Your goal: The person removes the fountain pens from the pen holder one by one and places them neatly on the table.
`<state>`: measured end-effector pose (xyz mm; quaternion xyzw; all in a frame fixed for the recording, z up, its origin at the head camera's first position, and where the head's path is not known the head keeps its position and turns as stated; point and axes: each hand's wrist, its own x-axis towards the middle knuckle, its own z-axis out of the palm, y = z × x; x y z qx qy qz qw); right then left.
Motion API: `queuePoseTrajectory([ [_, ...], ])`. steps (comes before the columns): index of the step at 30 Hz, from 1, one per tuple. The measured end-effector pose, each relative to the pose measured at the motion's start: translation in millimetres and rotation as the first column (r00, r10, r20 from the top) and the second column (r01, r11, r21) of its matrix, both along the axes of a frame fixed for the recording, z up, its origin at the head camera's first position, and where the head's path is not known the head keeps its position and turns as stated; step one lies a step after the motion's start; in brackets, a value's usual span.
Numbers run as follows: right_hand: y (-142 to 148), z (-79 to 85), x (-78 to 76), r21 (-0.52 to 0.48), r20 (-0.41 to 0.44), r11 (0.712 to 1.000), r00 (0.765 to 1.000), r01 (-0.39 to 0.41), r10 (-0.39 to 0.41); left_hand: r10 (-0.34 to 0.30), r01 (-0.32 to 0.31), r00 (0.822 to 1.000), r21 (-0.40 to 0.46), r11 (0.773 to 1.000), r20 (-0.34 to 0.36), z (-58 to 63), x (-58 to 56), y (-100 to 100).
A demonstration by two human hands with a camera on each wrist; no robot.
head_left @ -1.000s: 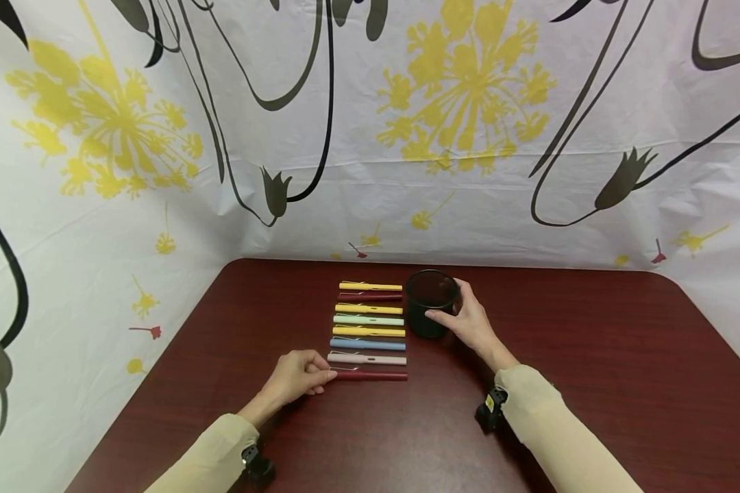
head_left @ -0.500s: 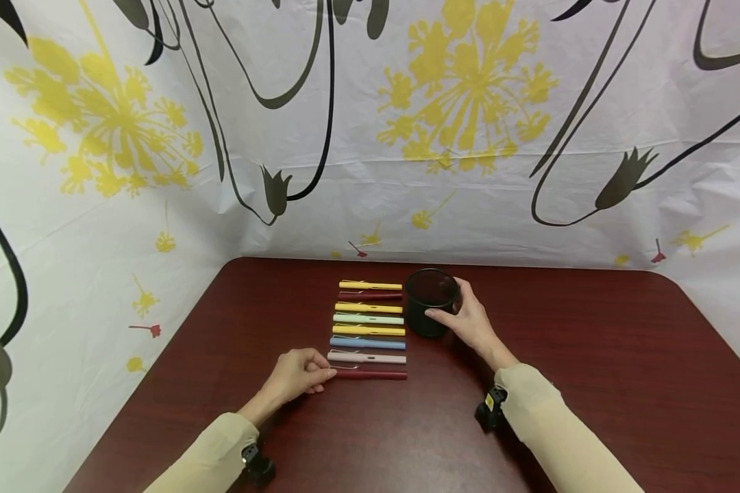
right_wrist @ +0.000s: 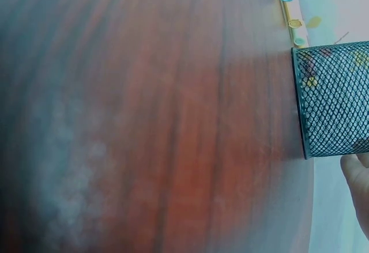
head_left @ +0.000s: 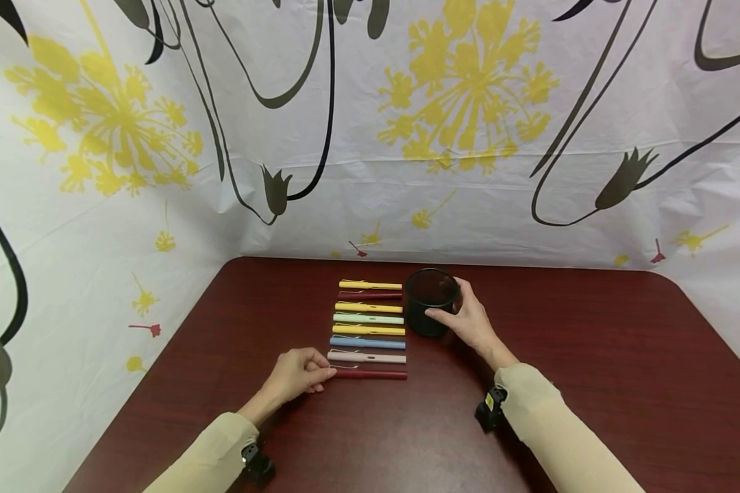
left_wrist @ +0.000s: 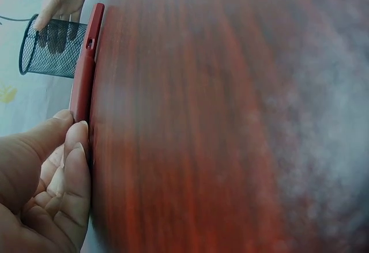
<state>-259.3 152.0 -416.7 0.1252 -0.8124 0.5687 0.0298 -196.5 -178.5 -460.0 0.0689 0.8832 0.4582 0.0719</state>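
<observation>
My left hand (head_left: pixel 296 373) pinches the left, clip end of a dark red pen (head_left: pixel 373 375), the nearest of a stacked row of pens. In the left wrist view the thumb and fingertips close on the pen (left_wrist: pixel 85 86) low over the table. Beyond it lie a pale pink pen (head_left: pixel 376 358), a blue pen (head_left: pixel 376 344), a mint green pen (head_left: pixel 370 319), several yellow pens (head_left: pixel 376 331) and another dark red pen (head_left: pixel 379 296), all side by side. My right hand (head_left: pixel 469 322) grips the black mesh pen cup (head_left: pixel 428 318), upright at the row's right end; its fingers behind the cup are partly hidden.
The reddish-brown wooden table (head_left: pixel 592 356) has rounded far corners. A white cloth (head_left: pixel 358 137) with yellow flowers and dark stems hangs behind and to the left. A small black camera is strapped at each wrist, over beige sleeves (head_left: pixel 555 424).
</observation>
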Motion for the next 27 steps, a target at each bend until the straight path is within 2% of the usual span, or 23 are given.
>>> queuePoseTrajectory([
  [8,0,-1.2,-0.5,-0.015,0.010,1.000,1.000,-0.011,0.011,-0.006,0.006,1.000,-0.017,1.000,-0.008,0.7,-1.4,-5],
  [13,1,-1.1,0.2,-0.008,0.005,1.000,1.000,-0.014,0.014,0.064,-0.065,0.997,-0.041,0.997,-0.037,7.4,-6.1,-11],
  [18,2,-1.0,0.8,0.007,0.010,1.000,1.000,-0.011,0.011,0.117,-0.124,0.990,-0.085,0.989,-0.077,20.7,-15.7,-17],
  [20,3,-1.1,1.0,0.017,0.013,1.000,1.000,-0.010,0.010,0.121,-0.135,0.985,-0.117,0.984,-0.122,26.3,-21.1,-19],
  [22,3,-1.4,1.1,0.026,0.017,1.000,1.000,-0.007,0.007,0.103,-0.137,0.974,-0.166,0.976,-0.201,31.8,-26.9,-20],
  [24,4,-3.6,0.1,0.033,0.017,0.999,1.000,-0.004,0.003,0.058,-0.131,0.955,-0.239,0.962,-0.291,36.7,-33.6,-21],
  [27,7,-12.6,-4.1,0.041,0.014,0.999,1.000,-0.002,0.002,-0.034,-0.119,0.918,-0.354,0.928,-0.396,41.9,-44.8,-22],
])
